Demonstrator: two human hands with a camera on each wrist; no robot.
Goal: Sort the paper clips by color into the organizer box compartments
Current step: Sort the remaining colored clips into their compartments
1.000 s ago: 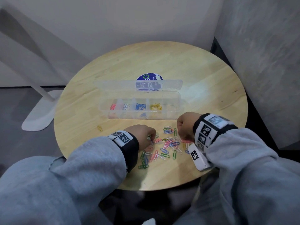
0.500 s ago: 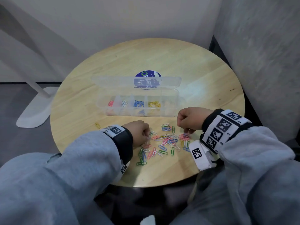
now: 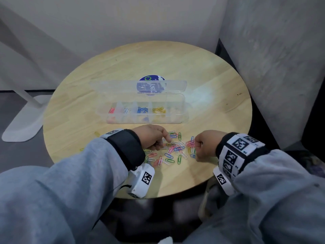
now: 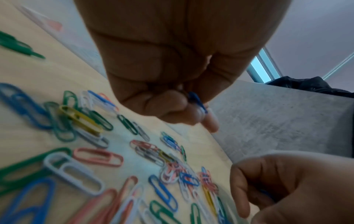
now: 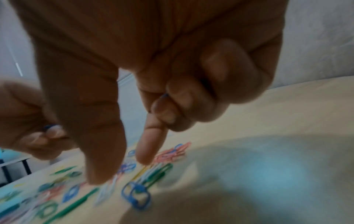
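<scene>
A clear organizer box [image 3: 182,111] stands open mid-table, holding pink [image 3: 111,110], white, blue [image 3: 142,110] and yellow [image 3: 158,110] clips in separate compartments. A mixed pile of paper clips [image 3: 174,149] lies in front of it. My left hand [image 3: 165,140] is at the pile's left side, its curled fingers pinching a blue clip [image 4: 197,103], with one finger reaching down to the pile. My right hand [image 3: 197,145] is at the pile's right side. Its thumb [image 5: 99,151] and index finger point down at the clips, while its curled fingers hold something blue [image 5: 165,95].
The round wooden table [image 3: 219,85] is hemmed by a grey wall on the right. A blue round sticker [image 3: 151,85] shows through the box lid. A stray yellow clip [image 3: 97,133] lies left of my left wrist. A white stand base [image 3: 22,124] sits on the floor.
My right hand has dropped from above the pile to its right side. The left hand stays at the pile's left, now with a finger stretched out to it. The head view shifted slightly.
</scene>
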